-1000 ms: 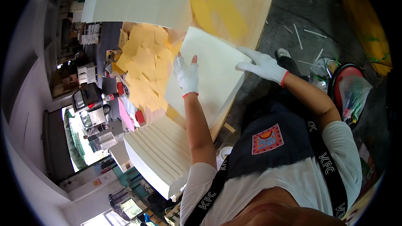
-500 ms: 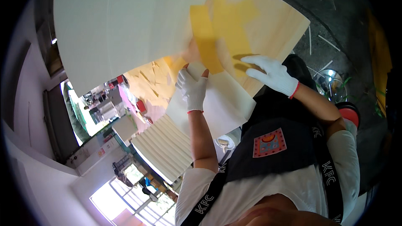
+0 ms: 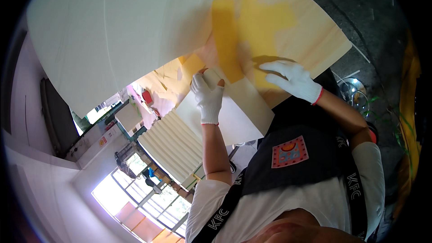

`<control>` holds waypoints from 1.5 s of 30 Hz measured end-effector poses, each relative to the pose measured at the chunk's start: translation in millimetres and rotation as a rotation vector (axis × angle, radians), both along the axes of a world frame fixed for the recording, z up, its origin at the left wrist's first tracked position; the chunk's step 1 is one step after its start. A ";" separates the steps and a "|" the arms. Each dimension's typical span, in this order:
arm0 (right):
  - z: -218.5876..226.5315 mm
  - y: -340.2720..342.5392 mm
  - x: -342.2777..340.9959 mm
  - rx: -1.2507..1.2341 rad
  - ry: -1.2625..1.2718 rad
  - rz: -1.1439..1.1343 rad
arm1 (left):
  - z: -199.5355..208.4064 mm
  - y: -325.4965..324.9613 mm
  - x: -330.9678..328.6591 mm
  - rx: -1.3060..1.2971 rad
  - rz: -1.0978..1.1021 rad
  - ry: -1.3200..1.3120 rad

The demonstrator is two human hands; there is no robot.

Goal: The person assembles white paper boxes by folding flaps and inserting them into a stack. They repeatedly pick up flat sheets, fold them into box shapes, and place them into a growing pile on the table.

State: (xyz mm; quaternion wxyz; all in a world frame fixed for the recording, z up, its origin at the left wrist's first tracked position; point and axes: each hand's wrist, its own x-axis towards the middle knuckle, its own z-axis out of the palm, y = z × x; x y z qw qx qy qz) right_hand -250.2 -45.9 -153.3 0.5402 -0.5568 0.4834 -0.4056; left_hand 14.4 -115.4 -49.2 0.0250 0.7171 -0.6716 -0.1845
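Observation:
My left hand (image 3: 208, 101), in a white knitted glove with bare thumb and fingertip showing, is closed on the edge of a white box-shaped piece (image 3: 243, 112). My right hand (image 3: 294, 78), gloved alike, has its fingers stretched out over a yellow patch (image 3: 263, 36) on a pale wood-grained board (image 3: 315, 27); whether it presses on the board I cannot tell. Between the hands, a flat yellow strip (image 3: 227, 40) runs from the white piece up along the board. A large whitish panel (image 3: 117, 27) rises at the upper left.
Below my left hand lies a stack of cream ribbed slats (image 3: 173, 141). Scattered yellowish scraps (image 3: 164, 81) lie beyond the left hand. At the right, a shiny metal bowl (image 3: 355, 92) and thin white strips (image 3: 360, 51) are on the dark floor.
The view has shifted, so the panel and board reach farther outward and the background has moved. Both hands keep nearly the same places on the work.

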 end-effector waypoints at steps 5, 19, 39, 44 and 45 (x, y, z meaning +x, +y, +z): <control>-11.2 0.7 -1.4 -0.079 -0.021 0.015 | 0.1 0.6 7.0 -0.005 0.025 0.167; -14.1 0.9 -5.0 -0.117 -0.017 0.044 | 9.0 3.6 3.9 -0.008 0.011 0.161; -20.3 3.1 0.4 -0.215 0.047 -0.014 | 6.1 3.3 12.2 -0.014 -0.015 0.232; -20.5 3.4 1.5 -0.225 0.054 -0.032 | 3.8 3.2 14.7 0.006 0.031 0.288; -20.9 3.7 1.5 -0.224 0.052 -0.031 | 4.7 3.5 13.5 0.012 0.047 0.295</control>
